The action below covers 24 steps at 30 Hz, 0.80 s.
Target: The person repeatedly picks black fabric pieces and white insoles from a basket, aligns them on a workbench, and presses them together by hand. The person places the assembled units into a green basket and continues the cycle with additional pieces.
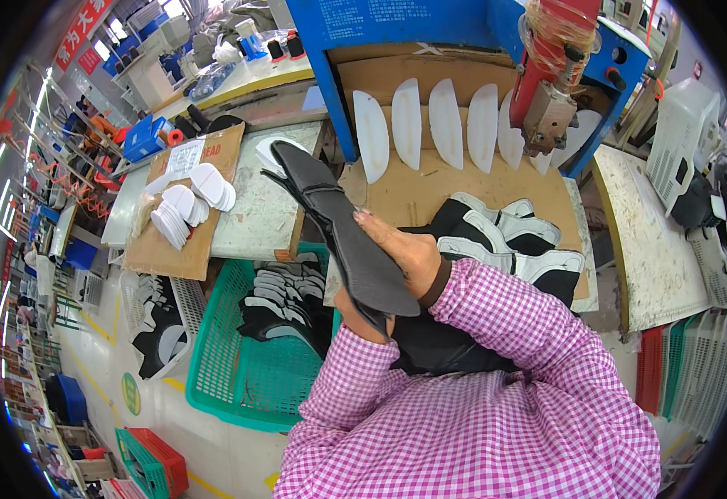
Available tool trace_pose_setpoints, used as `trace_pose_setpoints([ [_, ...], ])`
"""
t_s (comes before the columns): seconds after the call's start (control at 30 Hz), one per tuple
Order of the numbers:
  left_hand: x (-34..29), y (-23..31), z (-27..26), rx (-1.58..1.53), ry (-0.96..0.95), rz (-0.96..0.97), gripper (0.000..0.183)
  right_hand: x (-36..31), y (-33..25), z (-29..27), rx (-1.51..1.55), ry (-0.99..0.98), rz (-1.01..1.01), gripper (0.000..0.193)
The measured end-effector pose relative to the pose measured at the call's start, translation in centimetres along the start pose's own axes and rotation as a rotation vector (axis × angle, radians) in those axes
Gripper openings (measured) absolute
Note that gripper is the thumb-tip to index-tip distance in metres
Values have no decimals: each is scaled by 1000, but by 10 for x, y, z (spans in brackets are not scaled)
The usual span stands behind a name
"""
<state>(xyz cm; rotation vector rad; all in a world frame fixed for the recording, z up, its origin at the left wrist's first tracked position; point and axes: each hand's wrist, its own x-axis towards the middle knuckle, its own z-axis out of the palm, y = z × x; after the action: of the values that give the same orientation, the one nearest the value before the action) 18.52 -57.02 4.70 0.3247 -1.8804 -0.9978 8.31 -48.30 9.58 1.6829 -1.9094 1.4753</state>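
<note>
Two bare hands on one dark grey shoe piece [342, 229], held up in front of the body, above the gap between green basket [209, 366] and cardboard-covered worktop [392, 200].

Orientation: long axis slants from far left to near right; narrow end points away toward the left worktop [251, 220], broad end sits close to the chest.

Right hand [413, 259]: lies along the right edge, farther up the piece than the other. Its fingers are close together, pointing away and left, tips touching the upper face. Whether anything clamps from below: cannot tell.

Left hand [358, 323]: under the broad end, mostly covered by it; finger spread and grip hidden.

Surroundings: black-and-white shoe pieces [546, 264] lie right of the right hand, on the worktop, apart from it. Beyond them, red machine head [546, 104]; white curved pieces [407, 125] stand in a row behind.
</note>
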Motion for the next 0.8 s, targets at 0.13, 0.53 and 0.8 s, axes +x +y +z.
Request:
trace_pose_setpoints([
  [0.13, 0, 13, -10, -119, -98, -390, 44, 1, 3, -3, 83, 60, 118, 52],
  [0.53, -1, 2, -48, -646, -183, -733, 58, -1, -13, -16, 228, 48, 241, 51],
  [0.8, -2, 1, -166, -159, -540, -735, 37, 0, -11, -32, 575, 140, 559, 26],
])
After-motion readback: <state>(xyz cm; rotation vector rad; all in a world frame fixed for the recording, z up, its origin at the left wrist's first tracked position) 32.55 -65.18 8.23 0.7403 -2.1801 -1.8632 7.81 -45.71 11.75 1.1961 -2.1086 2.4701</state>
